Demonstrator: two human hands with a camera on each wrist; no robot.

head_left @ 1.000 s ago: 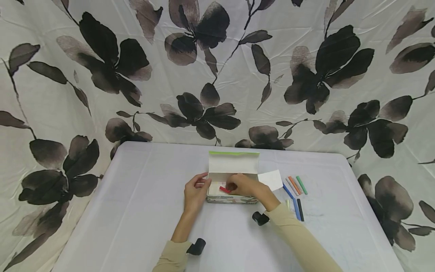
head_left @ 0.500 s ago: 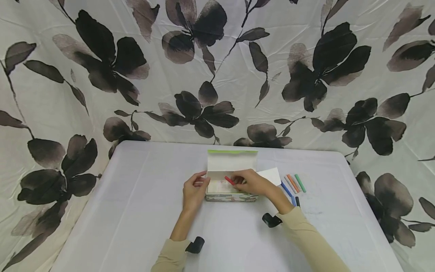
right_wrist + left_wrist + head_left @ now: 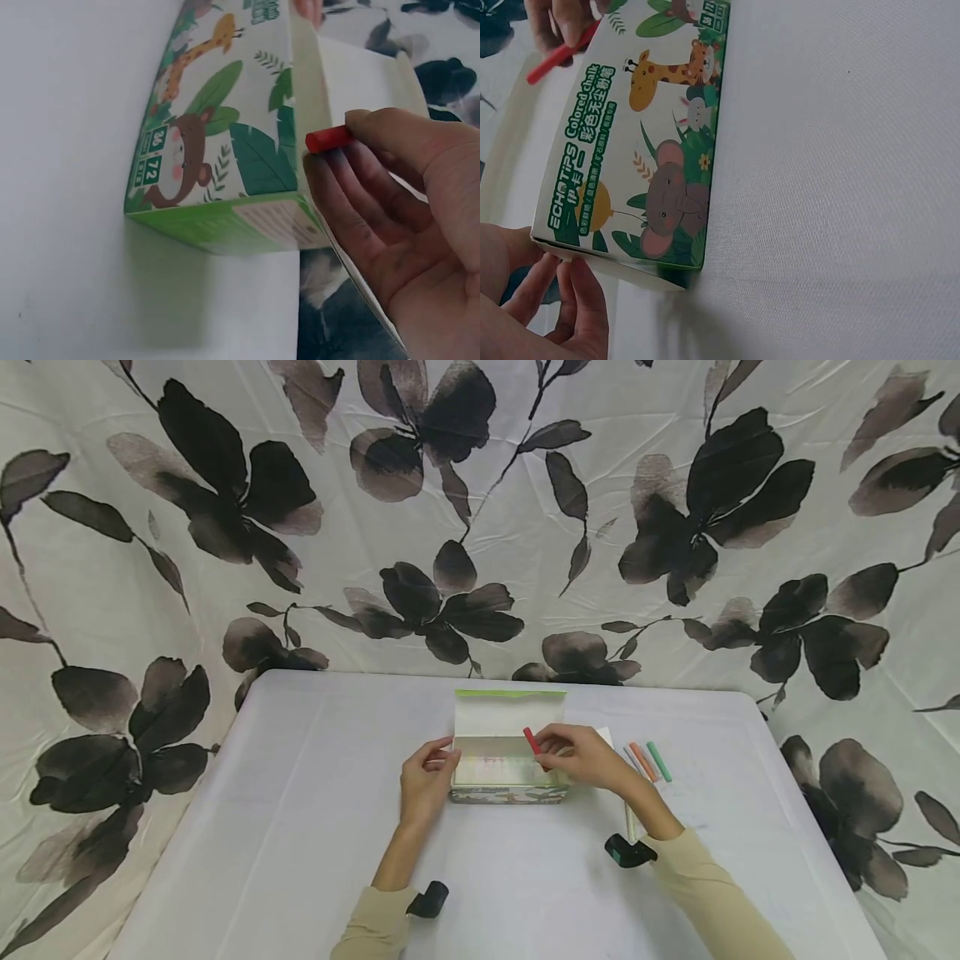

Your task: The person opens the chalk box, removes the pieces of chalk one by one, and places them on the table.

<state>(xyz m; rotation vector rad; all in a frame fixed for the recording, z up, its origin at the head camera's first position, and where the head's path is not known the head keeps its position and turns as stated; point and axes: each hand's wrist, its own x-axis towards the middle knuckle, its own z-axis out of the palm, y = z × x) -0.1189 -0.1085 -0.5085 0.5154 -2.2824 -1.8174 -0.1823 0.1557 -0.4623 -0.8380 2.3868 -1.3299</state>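
Note:
An open chalk box (image 3: 506,795) printed with animals and the words "Colored chalk" (image 3: 582,101) stands on the white table, its lid (image 3: 510,714) raised at the back. My left hand (image 3: 426,783) holds the box at its left end, thumb and fingertips at the corner of the side flap. Between thumb and fingers my right hand (image 3: 573,753) pinches a red chalk stick (image 3: 531,742) above the box's right end. The same red chalk (image 3: 330,139) shows in the right wrist view just over the box rim. What lies deep inside the box is hard to make out.
Right of the box lie orange (image 3: 643,762) and green chalk (image 3: 660,762) sticks with a pale one beside them. Another pale stick (image 3: 630,822) lies nearer me, partly covered by the right wrist. A floral cloth (image 3: 450,527) hangs behind the table.
My right hand has lifted the red chalk out of the box and moved right, tilting the stick more upright. My left hand stays at the box's left end.

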